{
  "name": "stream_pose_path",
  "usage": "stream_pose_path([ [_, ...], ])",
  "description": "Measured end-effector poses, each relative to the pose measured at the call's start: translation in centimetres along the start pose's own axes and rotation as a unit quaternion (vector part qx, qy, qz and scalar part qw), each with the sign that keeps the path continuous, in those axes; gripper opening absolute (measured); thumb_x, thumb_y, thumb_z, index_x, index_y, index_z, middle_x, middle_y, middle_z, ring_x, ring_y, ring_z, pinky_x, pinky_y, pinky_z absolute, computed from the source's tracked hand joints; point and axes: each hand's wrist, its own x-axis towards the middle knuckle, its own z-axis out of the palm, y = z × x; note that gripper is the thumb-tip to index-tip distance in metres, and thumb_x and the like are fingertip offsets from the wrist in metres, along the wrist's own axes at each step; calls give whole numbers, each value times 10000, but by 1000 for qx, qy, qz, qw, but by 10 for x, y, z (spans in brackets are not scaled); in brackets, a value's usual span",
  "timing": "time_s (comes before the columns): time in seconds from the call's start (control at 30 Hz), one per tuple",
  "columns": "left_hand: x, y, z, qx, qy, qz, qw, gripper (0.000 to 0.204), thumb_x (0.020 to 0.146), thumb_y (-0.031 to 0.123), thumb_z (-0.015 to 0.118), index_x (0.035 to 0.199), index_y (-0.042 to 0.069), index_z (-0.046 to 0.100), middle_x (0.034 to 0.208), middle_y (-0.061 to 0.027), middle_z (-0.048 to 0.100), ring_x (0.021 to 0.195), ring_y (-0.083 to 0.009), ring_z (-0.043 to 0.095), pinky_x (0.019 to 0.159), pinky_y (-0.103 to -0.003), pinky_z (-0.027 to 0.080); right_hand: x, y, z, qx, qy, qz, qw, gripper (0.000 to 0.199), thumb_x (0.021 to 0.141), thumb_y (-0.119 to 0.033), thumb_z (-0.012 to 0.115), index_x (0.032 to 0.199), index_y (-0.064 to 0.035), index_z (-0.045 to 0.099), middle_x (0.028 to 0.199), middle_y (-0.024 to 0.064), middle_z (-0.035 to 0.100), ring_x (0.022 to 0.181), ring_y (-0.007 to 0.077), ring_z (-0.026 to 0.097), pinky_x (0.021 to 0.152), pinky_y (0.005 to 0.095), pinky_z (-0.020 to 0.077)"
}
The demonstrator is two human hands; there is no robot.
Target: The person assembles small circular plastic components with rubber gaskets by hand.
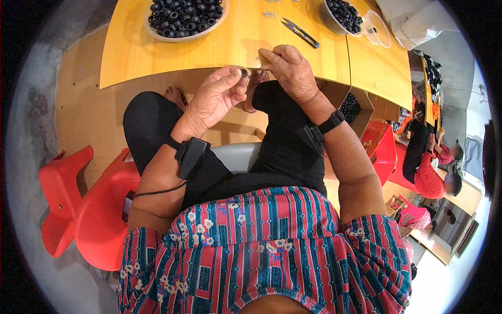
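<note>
My left hand (219,95) is closed in a pinch at the table's front edge. Between its thumb and forefinger sits a small black ring-shaped piece (244,73). Just to the right, my right hand (291,72) is also pinched, its fingertips close to the left ones. Whatever it holds is too small to make out. Beyond the hands, a pair of thread snips (300,33) lies on the yellow table (125,60). A clear bowl (175,40) heaped with similar black pieces (183,18) stands at the far left.
A second bowl (330,20) of black pieces and a clear plastic tub (375,29) stand at the far right. Tiny metallic bits (269,14) lie near the snips. Red chairs (107,220) are at my left. People in red (431,175) sit further right.
</note>
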Motion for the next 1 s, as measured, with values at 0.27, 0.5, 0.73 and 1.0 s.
stream_pose_path([
  [0.27,1,-1,1,5,-3,3,1000,237,898,226,543,999,12,537,844,-12,513,718,-74,465,661,-194,434,1,-5,-1,3,19,2,1000,343,674,-165,710,1004,-101,641,849,59,539,750,221,569,627,300,488],
  [0.5,1,-2,1,6,1,4,1000,233,899,221,541,997,10,540,850,-15,519,718,-76,466,663,-195,440,3,-8,4,75,45,71,994,192,671,-142,695,862,-144,675,766,38,550,676,216,581,582,303,498],
  [0.73,3,-3,-2,1,-1,6,1000,227,900,212,537,1002,9,539,851,-18,520,721,-80,466,654,-201,441,8,-9,5,33,33,85,995,131,712,-87,643,838,-121,647,771,52,566,692,226,588,594,304,487],
  [1.0,5,-4,-2,-6,0,6,1000,235,888,196,559,1024,5,541,846,-14,521,715,-77,471,643,-196,440,21,-10,-3,137,26,136,981,76,782,-108,585,834,-54,597,776,94,590,737,278,595,647,314,484],
])
